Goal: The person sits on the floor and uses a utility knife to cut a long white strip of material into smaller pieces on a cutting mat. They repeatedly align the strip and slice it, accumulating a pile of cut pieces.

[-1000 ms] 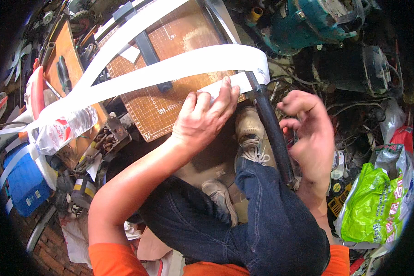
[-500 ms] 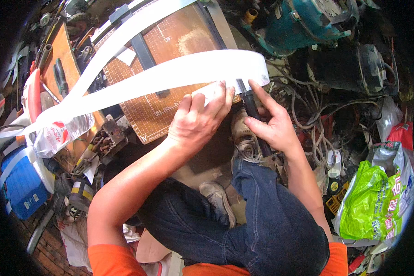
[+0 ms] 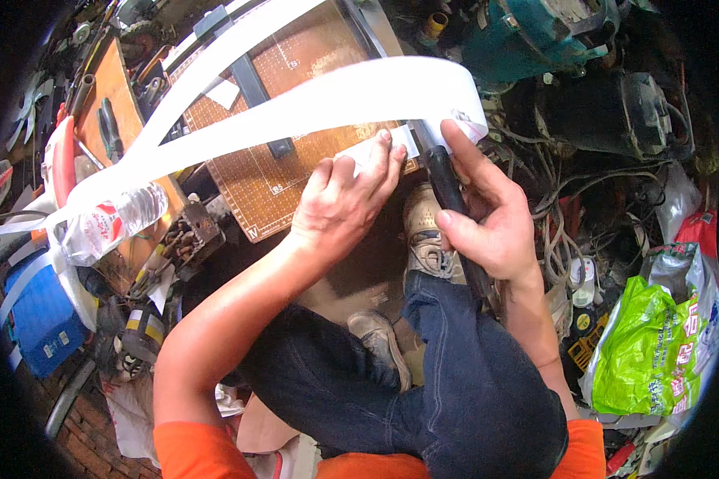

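A long white strip (image 3: 295,110) curves from the left over a brown gridded paper cutter board (image 3: 256,195) and folds back in a loop at its right end. My left hand (image 3: 345,188) is closed, its fingertips pressing a white strip end (image 3: 409,142) near the board's right edge. Beside that edge, my right hand (image 3: 491,219) grips the cutter's black handle (image 3: 446,180) between thumb and curled fingers. Its index finger stretches up and touches the loop of the strip. The palm-side fingers of my left hand are hidden.
A clear plastic bottle (image 3: 108,223) and a blue box (image 3: 44,315) are at the left. Pliers (image 3: 108,128) lie on an orange-brown board. Teal machinery (image 3: 527,40), tangled cables (image 3: 563,231) and a green plastic bag (image 3: 643,347) crowd the right.
My right hand and the cutter handle have shifted slightly right. The looped end of the strip has risen and moved right. My left hand has stayed almost in place.
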Available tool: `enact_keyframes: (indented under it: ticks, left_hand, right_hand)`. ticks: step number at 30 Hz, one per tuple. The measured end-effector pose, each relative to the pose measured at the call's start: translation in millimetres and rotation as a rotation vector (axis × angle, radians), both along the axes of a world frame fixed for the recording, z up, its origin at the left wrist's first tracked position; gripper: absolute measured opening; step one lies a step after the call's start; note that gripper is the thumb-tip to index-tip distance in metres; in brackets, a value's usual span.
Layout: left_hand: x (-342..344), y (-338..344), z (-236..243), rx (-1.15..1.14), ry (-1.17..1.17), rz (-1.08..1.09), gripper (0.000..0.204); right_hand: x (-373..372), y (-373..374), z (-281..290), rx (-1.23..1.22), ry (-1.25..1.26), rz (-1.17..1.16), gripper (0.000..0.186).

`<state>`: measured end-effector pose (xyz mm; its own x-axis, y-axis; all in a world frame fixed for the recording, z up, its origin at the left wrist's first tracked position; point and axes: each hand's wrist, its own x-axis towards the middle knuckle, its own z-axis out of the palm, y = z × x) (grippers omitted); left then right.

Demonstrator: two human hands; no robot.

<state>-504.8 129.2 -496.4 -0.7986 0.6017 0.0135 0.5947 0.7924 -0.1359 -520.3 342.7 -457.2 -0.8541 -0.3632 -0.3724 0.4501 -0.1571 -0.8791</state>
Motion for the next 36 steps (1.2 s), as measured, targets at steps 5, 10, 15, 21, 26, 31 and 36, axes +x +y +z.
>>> enact_keyframes:
  ticks: [5, 10, 15, 21, 26, 31, 36]
  left_hand:
    - [-15.3, -17.4, 3.2, -0.094, -0.067, 0.122, 0.077]
    - [-18.8, -11.9, 21.4, 0.356, -0.32, 0.207, 0.102]
    - [-14.0, 3.5, 6.2, 0.265, -0.286, -0.046, 0.067]
    - [-13.4, -4.7, 18.5, 0.213, -0.274, 0.004, 0.054]
    - [-4.6, -32.8, 22.7, 0.157, -0.271, 0.041, 0.056]
    - [-4.0, -47.1, 19.1, 0.277, -0.346, 0.038, 0.061]
    - [-1.9, -51.0, 12.1, 0.342, -0.343, 0.023, 0.063]
  right_hand:
    - [0.9, 10.8, -14.2, -0.035, 0.013, -0.036, 0.061]
    - [17.3, 0.2, -73.3, -0.171, -0.094, -0.004, 0.056]
    - [16.0, -9.1, -80.2, 0.044, 0.022, -0.035, 0.056]
    - [-30.7, -10.6, -65.4, 0.576, 0.315, -0.367, 0.05]
    - [-49.9, 21.4, -75.8, 0.411, 0.31, -0.603, 0.063]
    - [-32.7, 9.2, -75.4, 0.26, 0.076, -0.322, 0.035]
    - [-26.4, -13.3, -78.0, 0.128, -0.002, -0.309, 0.029]
